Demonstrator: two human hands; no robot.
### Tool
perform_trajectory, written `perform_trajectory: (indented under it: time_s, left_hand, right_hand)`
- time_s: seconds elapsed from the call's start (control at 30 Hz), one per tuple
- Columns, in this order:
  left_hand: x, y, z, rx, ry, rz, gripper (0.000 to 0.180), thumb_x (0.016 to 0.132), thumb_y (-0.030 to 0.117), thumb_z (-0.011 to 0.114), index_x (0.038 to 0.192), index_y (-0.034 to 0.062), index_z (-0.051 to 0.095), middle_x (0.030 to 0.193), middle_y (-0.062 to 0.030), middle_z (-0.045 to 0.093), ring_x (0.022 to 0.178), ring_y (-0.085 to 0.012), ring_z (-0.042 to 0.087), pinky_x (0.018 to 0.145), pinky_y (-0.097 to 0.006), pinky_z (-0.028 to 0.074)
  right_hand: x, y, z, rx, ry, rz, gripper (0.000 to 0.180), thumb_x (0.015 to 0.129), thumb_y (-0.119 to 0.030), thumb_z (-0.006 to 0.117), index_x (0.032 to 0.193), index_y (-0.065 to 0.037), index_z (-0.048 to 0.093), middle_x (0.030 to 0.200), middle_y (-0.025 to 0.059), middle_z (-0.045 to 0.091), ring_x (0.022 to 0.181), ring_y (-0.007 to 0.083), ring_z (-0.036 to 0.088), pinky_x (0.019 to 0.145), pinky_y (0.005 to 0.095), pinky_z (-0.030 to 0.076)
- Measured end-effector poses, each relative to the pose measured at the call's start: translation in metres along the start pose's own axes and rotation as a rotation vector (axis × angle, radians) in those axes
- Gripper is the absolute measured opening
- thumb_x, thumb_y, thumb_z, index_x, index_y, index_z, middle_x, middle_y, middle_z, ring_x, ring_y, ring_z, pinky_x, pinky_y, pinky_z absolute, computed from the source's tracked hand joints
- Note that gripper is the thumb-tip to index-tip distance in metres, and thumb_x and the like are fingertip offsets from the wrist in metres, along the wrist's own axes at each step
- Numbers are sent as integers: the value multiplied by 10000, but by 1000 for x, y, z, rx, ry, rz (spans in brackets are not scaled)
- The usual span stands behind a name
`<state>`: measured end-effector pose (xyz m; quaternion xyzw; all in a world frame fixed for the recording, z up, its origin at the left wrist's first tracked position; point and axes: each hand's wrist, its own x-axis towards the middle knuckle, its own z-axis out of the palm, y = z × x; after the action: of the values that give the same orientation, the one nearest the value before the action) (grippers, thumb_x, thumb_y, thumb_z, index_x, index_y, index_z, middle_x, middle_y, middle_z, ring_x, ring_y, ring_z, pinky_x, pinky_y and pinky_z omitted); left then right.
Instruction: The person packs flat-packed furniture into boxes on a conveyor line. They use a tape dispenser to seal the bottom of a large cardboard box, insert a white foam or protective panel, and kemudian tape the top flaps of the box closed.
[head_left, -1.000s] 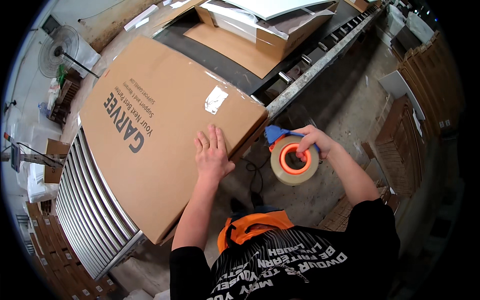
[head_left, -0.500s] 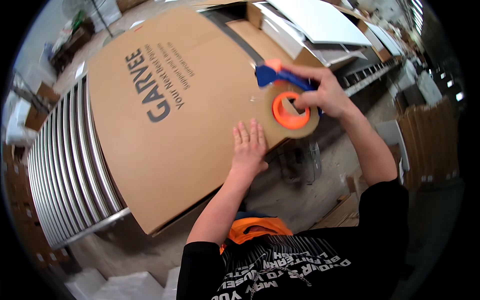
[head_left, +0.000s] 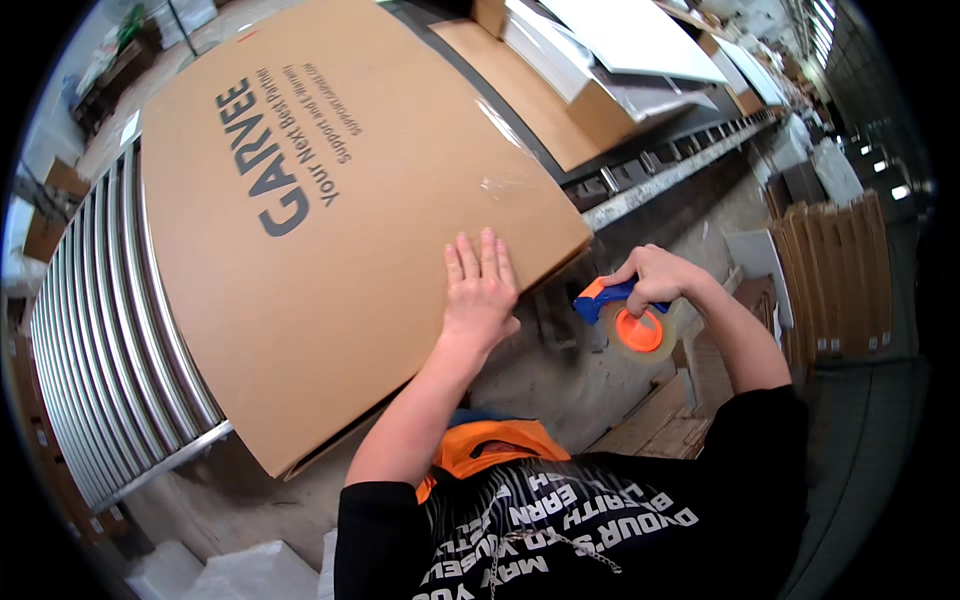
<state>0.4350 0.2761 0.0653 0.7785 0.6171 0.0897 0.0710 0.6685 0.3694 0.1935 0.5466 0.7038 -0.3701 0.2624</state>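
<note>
A large flat brown cardboard box (head_left: 380, 250) with dark printing lies on the conveyor in front of me. My left hand (head_left: 482, 297) rests palm down on its top, near the edge closest to me, fingers stretched out. Off the box's right corner, my right hand (head_left: 655, 282) grips a blue and orange tape dispenser (head_left: 590, 306) by its handle. A roll of clear tape with an orange hub (head_left: 638, 330) sits on the dispenser below my fingers. A shiny strip of clear tape (head_left: 503, 184) shows on the box near its right end.
Steel rollers (head_left: 120, 330) of the conveyor show at the left. Beyond the box stands an opened carton (head_left: 540, 95) with white panels (head_left: 632, 38). Stacked flat cardboard (head_left: 835, 270) stands on the right. White foam blocks (head_left: 255, 572) lie at the lower left.
My right hand has moved the tape dispenser down and toward me, from over the box's right end to off its edge. My left hand stays flat on the box.
</note>
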Motion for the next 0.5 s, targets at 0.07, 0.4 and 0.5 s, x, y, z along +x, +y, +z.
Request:
perform_trajectory:
  time_s: [0.07,0.4,0.5]
  left_hand:
    - [-1,0,-6,31,-43,12,975,582,268,748,1423,-63,383,1509,-250,343,1360,-521,330,1145,-585,240]
    - [5,-3,1,139,-60,-39,946,637,280,746,1449,-22,367,1529,-203,333,1394,-450,318,1162,-527,243]
    - [4,-2,-3,111,-36,-41,924,629,251,725,1446,-12,381,1518,-195,359,1387,-440,339,1162,-520,251]
  right_hand:
    - [-8,44,26,608,-4,-178,717,518,-61,712,1232,-37,664,931,77,712,715,118,638,700,255,519]
    - [-8,63,51,1690,-113,-759,726,615,-128,596,1268,158,463,1081,264,639,862,299,683,795,371,574]
    - [-2,68,53,1667,-173,-867,747,611,-126,591,1286,157,446,1178,286,609,1023,341,659,937,413,532]
